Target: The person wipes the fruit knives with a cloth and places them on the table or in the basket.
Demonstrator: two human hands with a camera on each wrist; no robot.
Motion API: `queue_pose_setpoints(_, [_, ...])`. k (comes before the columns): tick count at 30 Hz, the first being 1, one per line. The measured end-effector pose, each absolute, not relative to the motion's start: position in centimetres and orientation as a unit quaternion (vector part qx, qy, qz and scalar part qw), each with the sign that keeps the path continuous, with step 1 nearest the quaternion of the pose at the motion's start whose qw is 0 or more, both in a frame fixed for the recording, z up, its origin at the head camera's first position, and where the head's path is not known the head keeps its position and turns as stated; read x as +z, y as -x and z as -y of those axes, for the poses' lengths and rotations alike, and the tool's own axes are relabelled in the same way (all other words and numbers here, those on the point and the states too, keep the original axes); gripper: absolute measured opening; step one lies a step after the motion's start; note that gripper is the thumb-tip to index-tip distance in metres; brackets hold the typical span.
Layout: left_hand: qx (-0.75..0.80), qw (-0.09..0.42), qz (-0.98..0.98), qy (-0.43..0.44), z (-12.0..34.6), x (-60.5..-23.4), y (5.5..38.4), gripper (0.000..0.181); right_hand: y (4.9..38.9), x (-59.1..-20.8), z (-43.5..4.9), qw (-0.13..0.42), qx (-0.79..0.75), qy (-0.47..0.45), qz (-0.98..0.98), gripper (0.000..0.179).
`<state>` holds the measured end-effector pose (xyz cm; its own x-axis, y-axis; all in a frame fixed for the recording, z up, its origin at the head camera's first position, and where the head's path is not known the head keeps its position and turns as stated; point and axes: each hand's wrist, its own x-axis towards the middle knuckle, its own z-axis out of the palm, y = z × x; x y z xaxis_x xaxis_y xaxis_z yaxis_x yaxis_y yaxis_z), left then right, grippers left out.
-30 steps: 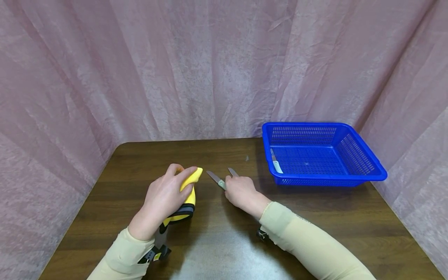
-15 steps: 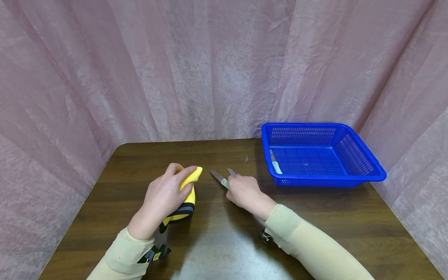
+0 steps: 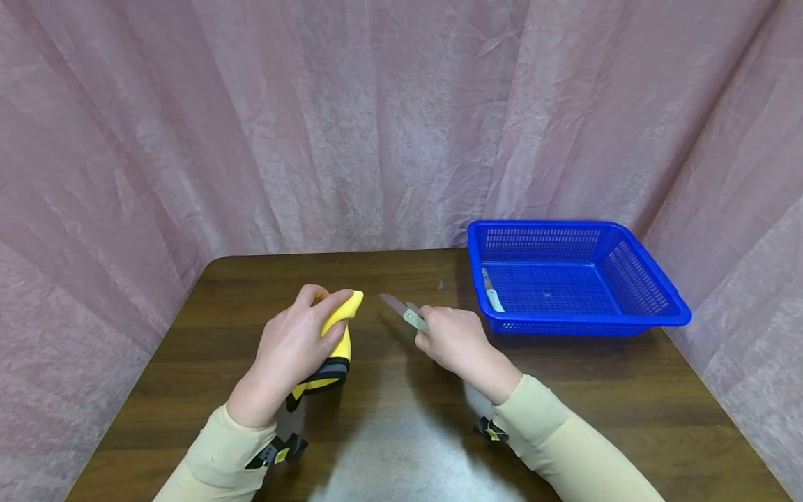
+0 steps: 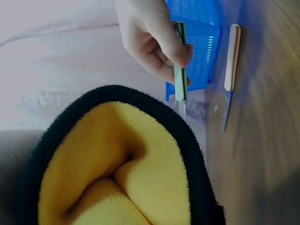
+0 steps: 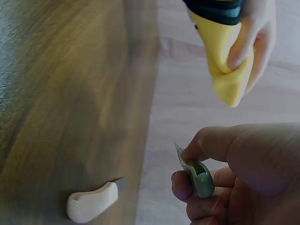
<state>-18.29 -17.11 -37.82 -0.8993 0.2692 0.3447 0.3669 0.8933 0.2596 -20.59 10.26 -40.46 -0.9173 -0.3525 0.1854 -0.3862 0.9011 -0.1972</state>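
My left hand (image 3: 295, 338) pinches a folded yellow cloth (image 3: 339, 345) with black and grey edging; in the left wrist view its open fold (image 4: 154, 140) fills the foreground. A folding knife with a pale green handle (image 3: 415, 319) is gripped by my right hand (image 3: 458, 338), blade out and pointing toward the cloth, apart from it. Below it on the table lies a second knife with a whitish handle (image 4: 232, 58), blade out. In the head view my right hand hides most of that one. Another light-handled knife (image 3: 494, 300) lies inside the blue basket.
The blue perforated plastic basket (image 3: 583, 322) stands at the back right of the brown wooden table (image 3: 389, 446). Pink curtains (image 3: 376, 139) hang behind the table and at both sides.
My right hand has lifted the green-handled knife off the table and moved slightly right. The left hand has risen a little with the cloth. The second knife has stayed put.
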Motion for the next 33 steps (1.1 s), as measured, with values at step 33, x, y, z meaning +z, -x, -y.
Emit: queue_pose_setpoints(33, [-0.168,0.235,0.931,0.222,11.5,-35.0,18.8,0.049,18.5,-36.3,-13.7,0.104,0.195,-0.163,0.962,0.02])
